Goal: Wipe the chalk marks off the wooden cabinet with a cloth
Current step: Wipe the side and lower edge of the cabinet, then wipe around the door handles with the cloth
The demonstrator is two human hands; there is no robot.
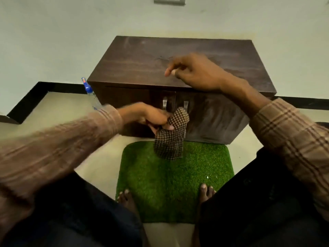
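Gripping cloth [170, 138], left hand [151, 115] | right hand [194, 72] fingers loosely curled over cabinet [135, 63] front edge

Dark wooden cabinet [135, 68], faint chalk smudge [164, 58] on top; brown checked cloth [170, 139] dangling before its doors.

A pale, plain wall [71, 41] fills the upper part of the view, with a grey switch plate [169, 0] at its top edge. A black skirting [58, 85] runs along the wall's foot and turns a corner at the left. The floor [99, 166] is cream and smooth. A green grass-like mat [170, 184] lies on it. The light is dim and even.
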